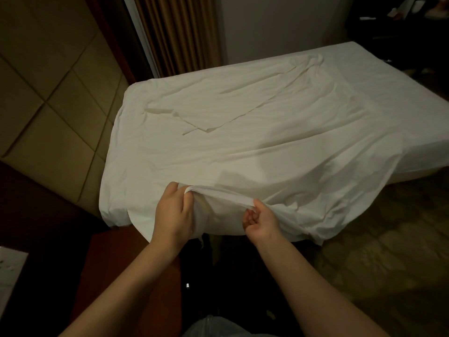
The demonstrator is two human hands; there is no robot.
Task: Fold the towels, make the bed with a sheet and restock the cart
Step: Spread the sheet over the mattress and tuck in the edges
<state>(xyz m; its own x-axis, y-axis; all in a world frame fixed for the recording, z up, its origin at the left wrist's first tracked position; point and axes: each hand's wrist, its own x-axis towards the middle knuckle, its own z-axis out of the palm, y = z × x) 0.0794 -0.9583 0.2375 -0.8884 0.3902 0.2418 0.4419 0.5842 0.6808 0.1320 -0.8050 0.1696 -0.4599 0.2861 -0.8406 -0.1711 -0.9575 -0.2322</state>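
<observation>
Sheet [243, 132] edge pinched in left hand [173, 210] and right hand [261, 221] (left fingertips hidden); right side cropped

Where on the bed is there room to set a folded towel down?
The smooth sheet between the turned-back flap and the near edge; the far right corner too. Crowded where left grip and right grip bunch it.

Parts of the bed [352, 54] under cloth, out of frame or in the dark

The sheet [267, 142] hides the bed's top and near side, and the bed's near right corner runs off the picture's edge. At the bed's near side, the left hand's [173, 212] fingertips disappear into the sheet's fold. Beyond the bed's far end, dark shapes [401, 25] are too dim to tell. Left of the bed's near corner, a white object [9, 268] is cut by the edge.
</observation>
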